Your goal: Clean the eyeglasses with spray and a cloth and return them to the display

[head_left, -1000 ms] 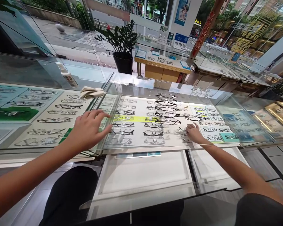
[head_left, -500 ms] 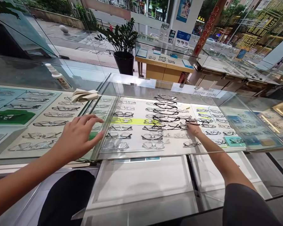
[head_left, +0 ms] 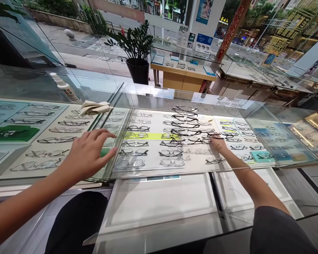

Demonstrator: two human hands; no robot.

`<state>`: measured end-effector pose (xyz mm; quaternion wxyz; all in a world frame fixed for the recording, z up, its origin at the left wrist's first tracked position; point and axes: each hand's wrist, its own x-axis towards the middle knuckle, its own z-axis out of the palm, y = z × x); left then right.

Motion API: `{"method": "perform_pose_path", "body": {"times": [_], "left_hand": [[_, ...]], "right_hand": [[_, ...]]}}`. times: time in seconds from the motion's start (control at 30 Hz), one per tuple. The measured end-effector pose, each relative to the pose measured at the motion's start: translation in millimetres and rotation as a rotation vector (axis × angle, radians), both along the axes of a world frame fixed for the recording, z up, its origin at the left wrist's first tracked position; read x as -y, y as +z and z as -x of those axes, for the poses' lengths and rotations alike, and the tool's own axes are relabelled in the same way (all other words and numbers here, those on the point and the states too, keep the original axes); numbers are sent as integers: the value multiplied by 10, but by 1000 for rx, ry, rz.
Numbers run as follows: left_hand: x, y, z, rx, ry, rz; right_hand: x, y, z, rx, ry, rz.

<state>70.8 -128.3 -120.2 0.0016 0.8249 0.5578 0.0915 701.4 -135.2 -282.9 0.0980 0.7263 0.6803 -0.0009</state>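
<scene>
I face a glass display counter (head_left: pixel 153 97) with many pairs of glasses laid out under it. My left hand (head_left: pixel 87 153) rests flat on the glass top with its fingers spread, holding nothing. My right hand (head_left: pixel 219 144) reaches out over the glass, its fingertips closed on one pair of black-framed glasses (head_left: pixel 214 135). That pair lies at the right end of a column of several black frames (head_left: pixel 185 121) set on top of the glass.
A folded beige cloth (head_left: pixel 94 107) and a spray bottle (head_left: pixel 65 87) lie on the counter at the back left. White trays (head_left: pixel 159 197) are pulled out below the front edge. A potted plant (head_left: pixel 137 46) and more display cases stand beyond.
My right hand has moved away from me, from the near part of the glass up to the black-framed pair. My left hand has stayed flat on the glass.
</scene>
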Motion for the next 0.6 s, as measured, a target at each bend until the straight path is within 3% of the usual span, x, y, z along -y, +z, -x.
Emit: {"method": "perform_pose_path", "body": {"times": [0.37,0.6], "left_hand": [[6,-1,23,-18,-5,10],[15,18,-5,-8,-14,6]], "right_hand": [[210,386,220,20,-70,105],[596,741,827,-21,-20,238]]}}
